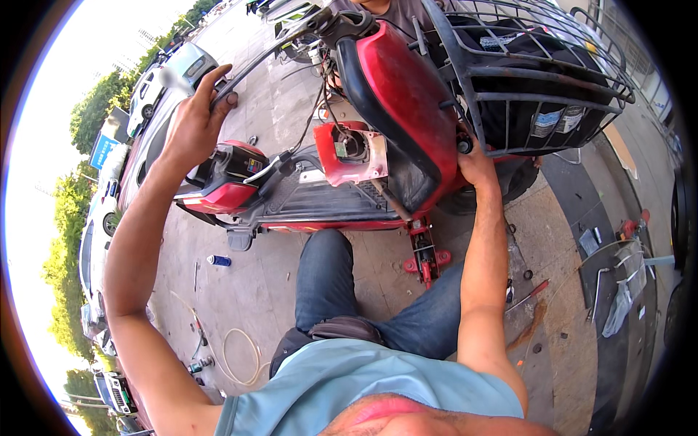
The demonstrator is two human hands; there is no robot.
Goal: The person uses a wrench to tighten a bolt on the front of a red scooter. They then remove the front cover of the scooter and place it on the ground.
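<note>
A red electric scooter (396,87) stands before me, its front to the right. My left hand (195,122) is raised at the left, thumb and fingers closed around the end of the scooter's handlebar (270,52). Low on the red front panel, just under the basket, my right hand (478,166) is closed at a small black round-ended part (464,144); what that part is I cannot make out. A loose red plastic housing (372,163) with wires inside sits above the footboard (320,202). Under the scooter's near side is a red jack (425,254).
A black wire basket (538,71) holding dark bags juts out at the upper right. Another person (378,6) is behind the scooter. On the paving lie a blue can (218,260), a coiled hose (240,356) and a red-handled screwdriver (538,288). Parked cars (149,93) line the left.
</note>
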